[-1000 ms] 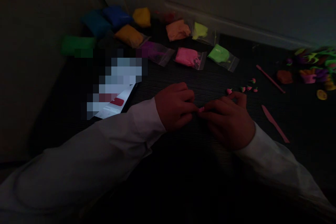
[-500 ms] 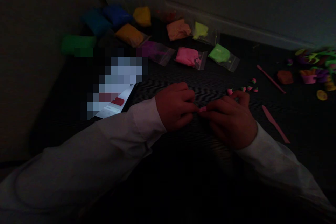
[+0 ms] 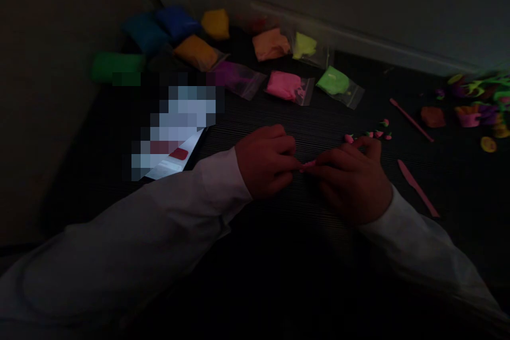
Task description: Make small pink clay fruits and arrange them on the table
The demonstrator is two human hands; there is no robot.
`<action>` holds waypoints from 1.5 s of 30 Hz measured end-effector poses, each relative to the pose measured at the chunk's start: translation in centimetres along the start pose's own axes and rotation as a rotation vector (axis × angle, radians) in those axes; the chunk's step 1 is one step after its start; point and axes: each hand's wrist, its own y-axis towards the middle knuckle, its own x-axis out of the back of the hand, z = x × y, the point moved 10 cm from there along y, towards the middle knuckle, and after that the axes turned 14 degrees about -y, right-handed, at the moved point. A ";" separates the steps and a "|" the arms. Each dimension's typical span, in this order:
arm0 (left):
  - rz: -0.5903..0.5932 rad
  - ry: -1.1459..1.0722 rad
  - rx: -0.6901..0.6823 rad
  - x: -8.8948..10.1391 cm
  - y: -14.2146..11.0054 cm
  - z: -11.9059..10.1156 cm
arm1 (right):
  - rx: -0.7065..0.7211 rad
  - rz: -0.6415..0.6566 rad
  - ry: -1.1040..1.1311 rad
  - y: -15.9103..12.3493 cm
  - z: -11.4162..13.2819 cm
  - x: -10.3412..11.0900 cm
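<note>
Between my fingertips, over the dark table [image 3: 314, 122], is a small strip of pink modelling clay [image 3: 307, 166]. My left hand [image 3: 268, 162] is closed and pinches the clay's left end. From the other side my right hand [image 3: 353, 178] pinches it between thumb and forefinger. The clay is partly hidden by the fingers. Just beyond my right hand lie several tiny pink clay pieces with green tops [image 3: 378, 133]. A pink modelling knife [image 3: 417, 187] rests to the right of that hand, and a thin pink modelling stick [image 3: 411, 120] lies farther back.
A lit phone [image 3: 179, 133], partly blurred out, lies left of my hands. Clay bags line the back, among them a pink bag [image 3: 285, 86], a green bag [image 3: 334, 82] and a blue bag [image 3: 177, 22]. Small clay models [image 3: 468, 117] and a brown lump [image 3: 432, 116] are at right. The light is dim.
My right hand has shifted very slightly to the right. A bit more of the pink clay's length shows between the fingertips. My left hand looks the same.
</note>
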 end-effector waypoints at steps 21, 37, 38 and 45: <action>0.011 0.010 -0.021 -0.1 0.0 -0.2 | 0.031 -0.028 -0.029 0.0 0.3 0.2; 0.035 0.006 0.012 -0.3 0.0 -0.2 | -0.010 -0.023 -0.008 -1.4 -1.9 0.2; 0.034 0.002 0.010 -0.3 0.0 -0.3 | -0.004 -0.018 -0.006 -1.3 -1.7 0.2; 0.029 -0.001 -0.011 -0.3 -0.1 -0.4 | 0.010 -0.013 0.005 -1.2 -1.5 0.0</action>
